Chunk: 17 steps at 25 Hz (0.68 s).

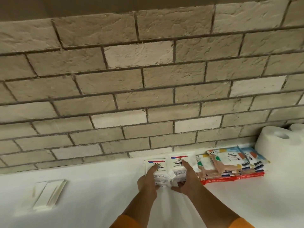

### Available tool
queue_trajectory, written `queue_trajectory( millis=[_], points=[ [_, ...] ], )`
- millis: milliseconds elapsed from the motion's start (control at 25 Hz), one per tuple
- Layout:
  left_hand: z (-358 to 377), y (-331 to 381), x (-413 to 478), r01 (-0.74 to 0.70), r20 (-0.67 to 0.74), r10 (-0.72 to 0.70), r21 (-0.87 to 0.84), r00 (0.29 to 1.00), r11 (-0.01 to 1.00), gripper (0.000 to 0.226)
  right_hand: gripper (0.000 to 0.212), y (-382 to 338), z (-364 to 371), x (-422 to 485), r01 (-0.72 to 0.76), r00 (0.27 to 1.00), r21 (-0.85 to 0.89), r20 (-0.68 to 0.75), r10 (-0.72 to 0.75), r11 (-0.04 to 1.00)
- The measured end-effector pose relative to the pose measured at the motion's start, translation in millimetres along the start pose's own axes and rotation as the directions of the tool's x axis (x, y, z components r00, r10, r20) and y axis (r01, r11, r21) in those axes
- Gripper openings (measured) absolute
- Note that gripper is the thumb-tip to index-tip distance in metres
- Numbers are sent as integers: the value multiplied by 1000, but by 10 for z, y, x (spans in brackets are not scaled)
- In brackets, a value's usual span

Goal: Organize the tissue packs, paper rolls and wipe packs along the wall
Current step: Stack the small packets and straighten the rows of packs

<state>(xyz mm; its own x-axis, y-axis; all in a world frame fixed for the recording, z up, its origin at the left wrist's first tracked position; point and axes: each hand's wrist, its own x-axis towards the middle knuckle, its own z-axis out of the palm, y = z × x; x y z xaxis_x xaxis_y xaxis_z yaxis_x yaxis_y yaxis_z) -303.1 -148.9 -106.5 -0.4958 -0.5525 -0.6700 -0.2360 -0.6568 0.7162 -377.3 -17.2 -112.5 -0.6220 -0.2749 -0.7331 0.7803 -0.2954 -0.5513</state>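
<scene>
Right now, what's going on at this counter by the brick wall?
A person is lining up supplies on the white counter against the brick wall. Their left hand rests on the left Dove pack and their right hand on the right Dove pack, which lie side by side close to the wall. To the right sits a stack of colourful wipe packs, then white paper rolls at the frame's edge. A flat white packet lies apart, further left.

A white tabletop (98, 203) carries a small overlapping pile of flat white paper sleeves (47, 195) on its left part, while a beige brick wall (148, 79) with dark mortar rises along its far edge.
</scene>
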Motion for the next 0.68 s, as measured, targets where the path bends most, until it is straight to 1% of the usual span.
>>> queue_trajectory(
  millis=[80,120,240,320,440,560,680],
  points=[
    [-1,12,6,3,-12,-4,-8,1000,1000,43,62,25,14,-15,15,1000,19,-17,-14,1000],
    [-10,14,17,2,-21,-2,-4,1000,1000,42,63,28,15,-10,13,1000,18,-26,-12,1000],
    [-62,26,71,-13,-28,13,12,1000,1000,40,71,76,52,12,8,998,3,-57,-8,1000],
    [-126,47,118,-17,-29,18,22,999,1000,41,79,130,98,45,-1,998,-47,-67,-2,999],
    [-282,115,176,-20,-35,21,38,999,999,42,79,230,187,94,-9,998,-88,-66,3,996],
    [-534,218,231,-30,-43,32,45,999,999,43,82,416,347,123,-6,999,-134,-52,-1,991],
    [-844,355,280,-34,-26,35,43,999,998,50,94,609,558,61,-11,999,-143,-45,5,990]
  ],
)
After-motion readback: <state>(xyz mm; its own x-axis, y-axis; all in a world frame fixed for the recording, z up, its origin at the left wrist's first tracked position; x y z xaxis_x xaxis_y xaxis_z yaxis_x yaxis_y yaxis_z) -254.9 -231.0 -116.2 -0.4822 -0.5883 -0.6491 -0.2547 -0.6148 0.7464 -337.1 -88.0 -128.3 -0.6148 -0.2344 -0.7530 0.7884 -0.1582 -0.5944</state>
